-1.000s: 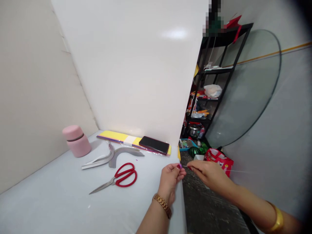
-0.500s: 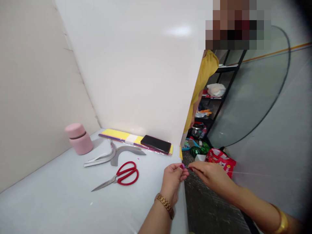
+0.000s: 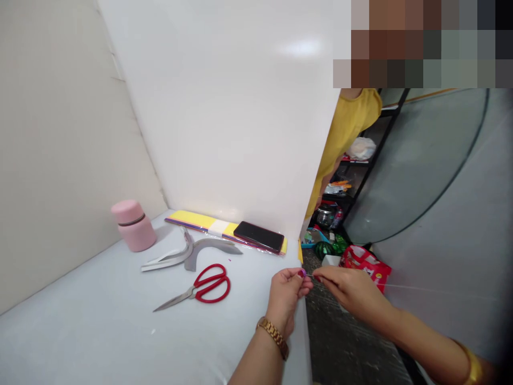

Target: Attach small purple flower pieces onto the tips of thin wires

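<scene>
My left hand (image 3: 289, 283), with a wristwatch (image 3: 273, 337) at the wrist, is pinched at the table's right edge on a small purple piece (image 3: 304, 272), its fingers hiding most of it. From the right, my right hand (image 3: 348, 289) closes its fingertips on a thin metal needle-like tool (image 3: 310, 275), whose tip meets the purple piece. Its handle is hidden in my fingers. To the left of my hands, red-handled scissors (image 3: 196, 289) lie on the white table (image 3: 100, 331), blades pointing left.
Behind the scissors lie curved grey strips (image 3: 192, 254) and a pink flask (image 3: 134, 224). A black phone (image 3: 258, 236) rests on a wrapped pack of coloured strips (image 3: 188, 218) along the white panel (image 3: 224, 107). Beyond the edge are a person in yellow (image 3: 348, 128), shelving and a red bag (image 3: 366, 264).
The view has shifted slightly, and the person in yellow shows a little more from behind the panel. Both hands keep the same pinch, with hardly any movement.
</scene>
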### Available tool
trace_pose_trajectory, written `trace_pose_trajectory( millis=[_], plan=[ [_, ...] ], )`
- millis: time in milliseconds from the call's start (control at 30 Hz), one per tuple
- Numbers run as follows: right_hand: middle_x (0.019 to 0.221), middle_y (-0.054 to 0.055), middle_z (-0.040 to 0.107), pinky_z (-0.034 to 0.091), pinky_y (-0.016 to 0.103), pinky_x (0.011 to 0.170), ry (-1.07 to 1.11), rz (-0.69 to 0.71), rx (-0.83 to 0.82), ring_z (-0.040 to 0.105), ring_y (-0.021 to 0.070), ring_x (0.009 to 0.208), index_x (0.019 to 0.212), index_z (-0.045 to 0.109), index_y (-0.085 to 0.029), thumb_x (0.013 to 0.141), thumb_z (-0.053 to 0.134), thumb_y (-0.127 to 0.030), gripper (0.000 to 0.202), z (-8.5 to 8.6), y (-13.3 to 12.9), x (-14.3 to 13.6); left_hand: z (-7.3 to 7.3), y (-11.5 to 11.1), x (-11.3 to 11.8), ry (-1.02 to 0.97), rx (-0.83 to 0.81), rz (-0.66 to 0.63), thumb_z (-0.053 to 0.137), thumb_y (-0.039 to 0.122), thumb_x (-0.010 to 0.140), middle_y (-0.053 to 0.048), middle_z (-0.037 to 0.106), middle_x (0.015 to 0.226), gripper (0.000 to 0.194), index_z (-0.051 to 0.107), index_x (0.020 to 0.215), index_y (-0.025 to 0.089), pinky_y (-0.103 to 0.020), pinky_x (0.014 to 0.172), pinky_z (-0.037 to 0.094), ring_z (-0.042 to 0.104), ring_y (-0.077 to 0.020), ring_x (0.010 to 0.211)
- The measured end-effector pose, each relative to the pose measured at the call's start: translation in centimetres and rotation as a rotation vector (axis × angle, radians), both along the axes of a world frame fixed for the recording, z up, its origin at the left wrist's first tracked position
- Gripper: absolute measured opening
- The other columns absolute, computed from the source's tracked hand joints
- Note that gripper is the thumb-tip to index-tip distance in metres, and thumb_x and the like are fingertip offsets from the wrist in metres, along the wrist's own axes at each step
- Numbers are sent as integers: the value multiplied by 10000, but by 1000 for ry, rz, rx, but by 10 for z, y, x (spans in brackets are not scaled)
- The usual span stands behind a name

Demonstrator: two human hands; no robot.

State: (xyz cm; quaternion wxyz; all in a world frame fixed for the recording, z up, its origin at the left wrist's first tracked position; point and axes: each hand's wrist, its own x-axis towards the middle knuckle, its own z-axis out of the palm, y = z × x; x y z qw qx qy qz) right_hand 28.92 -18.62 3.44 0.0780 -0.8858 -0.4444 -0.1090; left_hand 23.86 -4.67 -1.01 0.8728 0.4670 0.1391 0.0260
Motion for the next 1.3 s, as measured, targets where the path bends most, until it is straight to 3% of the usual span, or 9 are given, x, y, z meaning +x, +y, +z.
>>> trace_pose_trajectory(
  millis=[333,1300],
  plan=[
    [843,26,692,471,248,625,-18,12,19,644,173,742,887,639,-237,861,379,-181,267,2,2,0,2,0,-1,-11,-17,23,549,185,822,28,625,658,102,600,765,118,-290,598,494,602,-109,576],
    [794,16,691,464,263,567,-34,-15,4,650,190,703,858,638,-234,863,367,-207,272,-3,6,-1,1,1,-2,-11,-24,47,554,174,818,29,625,660,89,598,765,118,-291,600,494,602,-109,576]
  ],
)
